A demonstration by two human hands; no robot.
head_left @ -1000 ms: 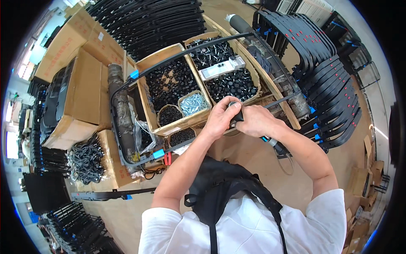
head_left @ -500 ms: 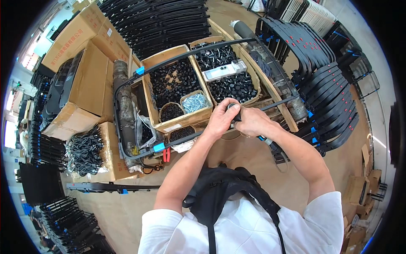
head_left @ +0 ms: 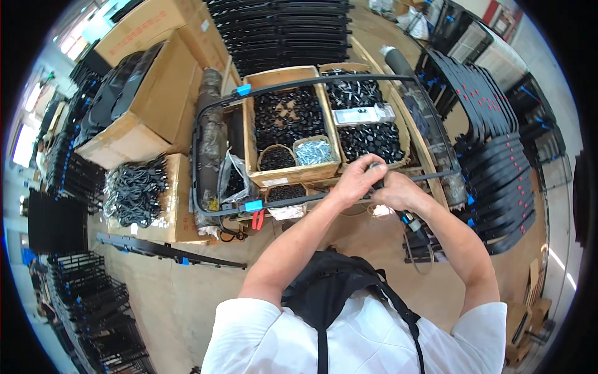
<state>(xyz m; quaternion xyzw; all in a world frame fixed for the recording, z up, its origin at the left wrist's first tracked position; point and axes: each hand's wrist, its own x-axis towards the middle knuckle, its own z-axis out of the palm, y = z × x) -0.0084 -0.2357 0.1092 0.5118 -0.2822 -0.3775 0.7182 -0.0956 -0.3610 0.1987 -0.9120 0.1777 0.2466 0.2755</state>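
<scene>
A large black rectangular tube frame with blue tape marks lies over the wooden parts boxes. My left hand pinches the near bar of the frame from above. My right hand is closed around the same bar right beside it, the two hands touching. What sits between my fingertips is too small to tell. Below my right hand, a power tool with a blue band rests by the bench edge.
Wooden boxes hold black small parts, and a small tray holds silver screws. Cardboard boxes stand at left, with a bundle of black cables. Stacks of black frames fill the right side and the back. A black bar lies on the floor.
The view has shifted a little and my hands have stayed together on the frame's near bar, sliding slightly along it.
</scene>
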